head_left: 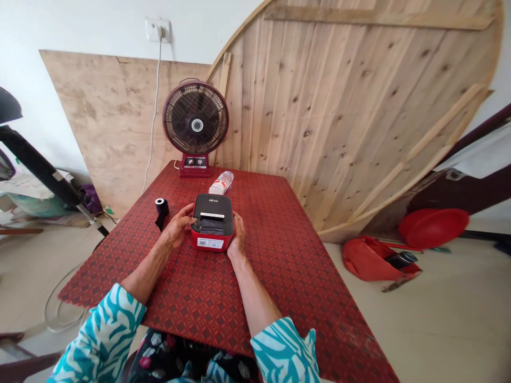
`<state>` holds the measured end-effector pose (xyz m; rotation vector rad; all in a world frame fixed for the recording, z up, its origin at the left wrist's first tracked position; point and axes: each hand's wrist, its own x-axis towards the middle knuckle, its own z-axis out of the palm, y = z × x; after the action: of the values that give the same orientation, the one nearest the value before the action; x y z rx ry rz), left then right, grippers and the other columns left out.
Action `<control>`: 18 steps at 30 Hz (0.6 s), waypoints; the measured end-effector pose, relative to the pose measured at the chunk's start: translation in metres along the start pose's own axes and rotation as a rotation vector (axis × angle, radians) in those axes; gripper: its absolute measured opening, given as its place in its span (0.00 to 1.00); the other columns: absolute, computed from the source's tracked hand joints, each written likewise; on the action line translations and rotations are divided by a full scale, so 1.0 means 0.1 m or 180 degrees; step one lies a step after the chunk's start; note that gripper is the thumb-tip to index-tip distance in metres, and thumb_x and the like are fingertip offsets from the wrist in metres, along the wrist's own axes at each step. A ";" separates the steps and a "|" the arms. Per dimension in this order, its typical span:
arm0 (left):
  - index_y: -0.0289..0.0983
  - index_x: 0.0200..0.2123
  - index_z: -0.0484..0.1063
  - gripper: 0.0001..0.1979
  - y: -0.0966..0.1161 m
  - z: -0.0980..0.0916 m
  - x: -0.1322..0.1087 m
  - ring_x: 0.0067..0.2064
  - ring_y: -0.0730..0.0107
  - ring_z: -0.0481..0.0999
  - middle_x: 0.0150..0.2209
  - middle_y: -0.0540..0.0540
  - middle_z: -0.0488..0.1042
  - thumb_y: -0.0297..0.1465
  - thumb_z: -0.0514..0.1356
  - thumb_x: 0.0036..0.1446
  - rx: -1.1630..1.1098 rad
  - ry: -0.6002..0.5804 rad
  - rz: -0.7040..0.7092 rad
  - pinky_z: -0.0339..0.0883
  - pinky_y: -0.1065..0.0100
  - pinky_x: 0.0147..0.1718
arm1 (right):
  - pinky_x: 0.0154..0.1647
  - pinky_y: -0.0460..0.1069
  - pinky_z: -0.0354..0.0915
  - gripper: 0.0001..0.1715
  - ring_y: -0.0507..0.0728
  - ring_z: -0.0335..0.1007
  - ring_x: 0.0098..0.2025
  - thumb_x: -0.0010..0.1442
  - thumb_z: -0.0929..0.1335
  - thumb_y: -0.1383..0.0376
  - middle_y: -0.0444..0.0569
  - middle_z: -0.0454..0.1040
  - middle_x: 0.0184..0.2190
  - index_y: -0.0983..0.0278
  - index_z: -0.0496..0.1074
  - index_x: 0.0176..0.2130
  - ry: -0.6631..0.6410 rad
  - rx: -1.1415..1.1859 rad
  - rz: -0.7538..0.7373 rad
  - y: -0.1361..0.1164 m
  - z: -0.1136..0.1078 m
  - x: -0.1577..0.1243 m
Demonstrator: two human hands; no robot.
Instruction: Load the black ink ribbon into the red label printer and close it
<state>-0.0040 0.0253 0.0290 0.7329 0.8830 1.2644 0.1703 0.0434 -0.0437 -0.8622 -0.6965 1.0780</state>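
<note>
A small label printer (213, 207) with a black lid and a red base sits on the red patterned table, a white sticker across its front. My left hand (179, 226) grips its left side, the thumb near the lid's edge. Against the right side presses my right hand (238, 236), its fingers partly hidden behind the casing. A black roll with a white core (161, 208) stands left of the printer, its loose end trailing onto the table. Just behind the printer lies a clear plastic bottle (221, 183) with a red and white label.
A dark red fan (196, 125) stands at the table's (287, 298) far edge, near a cable (155, 111) hanging from a wall socket. Wooden boards (339, 106) lean on the wall behind. On the floor to the right are a red bag (363, 260) and a red basin (434, 226).
</note>
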 end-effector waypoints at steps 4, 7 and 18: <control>0.38 0.44 0.75 0.27 -0.02 -0.01 0.02 0.25 0.77 0.69 0.33 0.51 0.77 0.22 0.64 0.34 -0.0082 0.0063 -0.0043 0.58 0.75 0.23 | 0.39 0.49 0.66 0.27 0.53 0.73 0.36 0.51 0.69 0.48 0.43 0.79 0.35 0.61 0.74 0.45 0.0203 0.0074 0.0147 -0.02 0.03 -0.02; 0.37 0.45 0.73 0.29 -0.02 -0.02 0.03 0.28 0.74 0.73 0.36 0.49 0.78 0.21 0.63 0.34 -0.0137 0.0108 -0.0141 0.63 0.73 0.26 | 0.37 0.49 0.65 0.27 0.53 0.72 0.34 0.50 0.69 0.48 0.42 0.79 0.33 0.61 0.74 0.45 0.0244 0.0058 0.0166 -0.03 0.04 -0.02; 0.36 0.44 0.73 0.28 0.01 0.01 0.03 0.26 0.72 0.72 0.33 0.48 0.79 0.21 0.63 0.33 -0.0097 0.0189 -0.0310 0.61 0.72 0.25 | 0.31 0.47 0.63 0.27 0.51 0.68 0.27 0.50 0.69 0.48 0.40 0.76 0.27 0.61 0.73 0.45 0.0190 -0.0009 0.0150 -0.02 0.03 -0.02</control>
<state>-0.0036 0.0279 0.0294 0.6235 0.9351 1.2155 0.1684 0.0422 -0.0409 -0.9135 -0.6306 1.0891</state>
